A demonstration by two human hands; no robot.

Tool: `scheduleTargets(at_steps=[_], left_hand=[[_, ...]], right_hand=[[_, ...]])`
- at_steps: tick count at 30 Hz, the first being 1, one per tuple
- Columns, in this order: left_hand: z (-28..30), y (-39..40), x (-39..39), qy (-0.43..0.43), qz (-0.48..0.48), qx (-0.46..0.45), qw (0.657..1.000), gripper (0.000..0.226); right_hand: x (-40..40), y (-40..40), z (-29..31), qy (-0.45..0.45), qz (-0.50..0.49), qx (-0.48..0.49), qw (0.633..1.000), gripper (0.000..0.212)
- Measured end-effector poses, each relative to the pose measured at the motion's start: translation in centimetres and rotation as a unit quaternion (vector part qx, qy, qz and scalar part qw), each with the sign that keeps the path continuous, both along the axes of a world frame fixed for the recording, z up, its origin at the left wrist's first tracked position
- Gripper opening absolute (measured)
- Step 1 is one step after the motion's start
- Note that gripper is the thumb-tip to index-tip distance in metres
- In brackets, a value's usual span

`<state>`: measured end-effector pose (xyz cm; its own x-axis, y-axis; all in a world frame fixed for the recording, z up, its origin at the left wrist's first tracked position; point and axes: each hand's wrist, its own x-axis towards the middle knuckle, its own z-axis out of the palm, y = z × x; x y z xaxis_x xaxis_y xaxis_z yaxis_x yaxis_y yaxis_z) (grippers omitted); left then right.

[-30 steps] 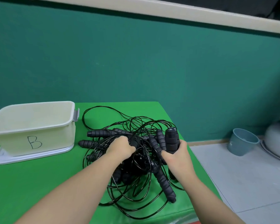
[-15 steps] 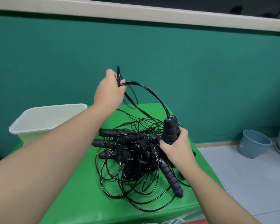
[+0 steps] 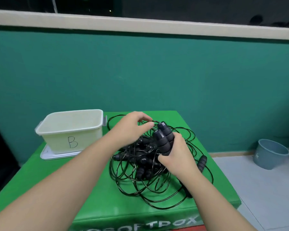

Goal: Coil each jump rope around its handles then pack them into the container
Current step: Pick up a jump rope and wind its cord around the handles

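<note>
A tangled heap of black jump ropes (image 3: 145, 165) with foam handles lies on the green table (image 3: 90, 194). My right hand (image 3: 175, 155) grips a pair of black handles (image 3: 163, 137) held upright together above the heap. My left hand (image 3: 132, 127) is just left of the handle tops, its fingers curled and pinching a thin black cord (image 3: 150, 121) that runs to the handles. The cream container (image 3: 70, 130), marked "B", stands empty on its lid at the table's left back.
One loose handle (image 3: 201, 162) lies at the heap's right, close to the table's right edge. On the grey floor to the right stands a blue bucket (image 3: 270, 154). A teal wall runs behind the table.
My left hand, which had lifted the cord high above the table, has come back down next to the handle tops. The right hand keeps the handles, tilted slightly.
</note>
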<state>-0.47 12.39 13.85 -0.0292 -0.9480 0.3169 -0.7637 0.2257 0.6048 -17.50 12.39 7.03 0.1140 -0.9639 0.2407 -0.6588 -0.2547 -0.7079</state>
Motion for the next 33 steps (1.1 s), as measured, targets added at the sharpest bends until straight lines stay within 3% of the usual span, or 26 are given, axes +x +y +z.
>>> scheduleTargets(at_steps=[7,15,20,23,26,30,31,33], left_hand=[[-2.2,6.4,1.1,-0.044,-0.033,0.033,0.998,0.021],[-2.6,12.8,1.8,0.101,-0.044,-0.043,0.993,0.024],[-2.2,15.6,1.7,0.147,-0.039,-0.071,0.986,0.034],[-1.9,17.0,1.4,0.153,-0.048,-0.085,0.983,0.036],[-1.9,18.3,1.1,0.180,-0.039,-0.110,0.977,0.025],[-2.0,19.8,1.3,0.243,-0.020,-0.126,0.961,0.037],[-1.9,20.1,1.0,0.227,0.001,-0.118,0.967,0.038],[-1.6,20.5,0.3,0.115,0.059,-0.110,0.985,0.029]], right_hand=[[2.0,4.5,-0.7,0.056,0.031,-0.080,0.995,0.057],[2.4,9.6,1.0,0.043,0.097,-0.115,0.988,0.070],[1.8,12.4,2.3,0.062,0.123,-0.134,0.981,0.076],[1.3,13.7,3.2,0.091,0.114,-0.161,0.976,0.070],[0.8,14.7,4.4,0.141,0.091,-0.201,0.965,0.068],[0.7,15.4,4.5,0.214,0.049,-0.314,0.924,0.071],[1.0,15.5,4.3,0.216,0.049,-0.339,0.914,0.073],[1.5,15.7,4.1,0.218,0.055,-0.371,0.901,0.074]])
